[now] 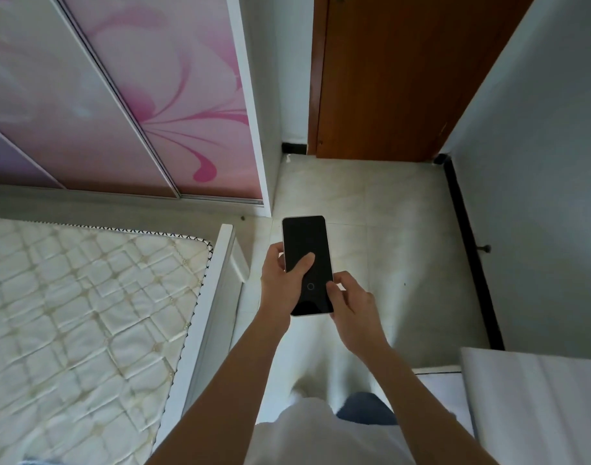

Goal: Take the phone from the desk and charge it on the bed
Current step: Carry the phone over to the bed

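A phone [304,243] with a dark screen and a pale edge is held upright in front of me, above the tiled floor. My left hand [282,283] wraps its left side with the thumb lying across the screen. My right hand [353,310] grips the lower right corner. The bed [86,313], a bare quilted cream mattress in a white frame, fills the lower left, just left of the phone. No charger or cable is visible.
A wardrobe [136,95] with pink floral sliding doors stands behind the bed. A closed brown door [388,78] faces me across the tiled floor [388,229]. A white wall runs along the right, and a white furniture edge [535,397] sits at lower right.
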